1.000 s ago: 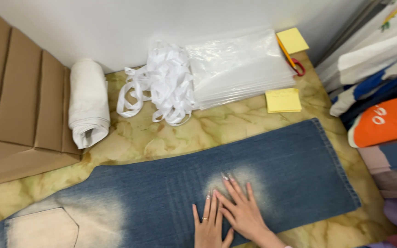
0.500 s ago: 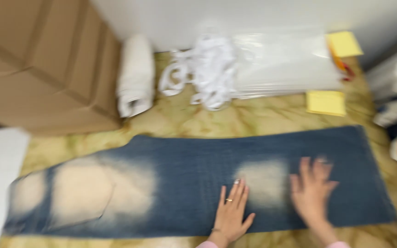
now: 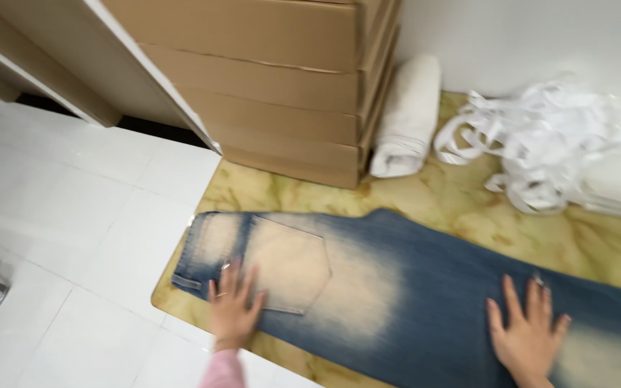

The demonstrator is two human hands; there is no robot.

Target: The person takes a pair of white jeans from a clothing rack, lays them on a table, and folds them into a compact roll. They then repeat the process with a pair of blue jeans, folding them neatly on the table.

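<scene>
Head cam, only one view here. There's a pair of faded blue jeans (image 3: pixel 411 302) laid out flat on a yellowish marbled mat (image 3: pixel 461 208), folded lengthwise so you see a back pocket (image 3: pixel 289 266) near the waistband end. I'll use the jeans as the reference for everything else.

The left hand (image 3: pixel 235 305) is flat on the waistband end of the jeans, fingers spread, palm down right at the lower corner of the pocket. It has a pink sleeve (image 3: pixel 221 370) at the wrist. The right hand (image 3: pixel 530 330) is also pressed flat, fingers fanned out, further along the leg where the dark denim fades into another pale patch. Neither hand is pinching or gripping anything, both just lie open on the fabric. It's a bit blurry, so I can't make out finger details.

Behind the jeans, at the far edge of the mat, a stack of flat cardboard boxes (image 3: pixel 274 86) sits near the waistband end. Right beside the stack leans a rolled white cloth (image 3: pixel 407 118). Further along, behind the leg part, there's a tangled pile of white straps (image 3: pixel 533 144), and next to that something clear and plasticky at the frame edge, too washed out to tell.

Off the waistband end, the mat stops and white floor tiles (image 3: pixel 73 215) begin.
</scene>
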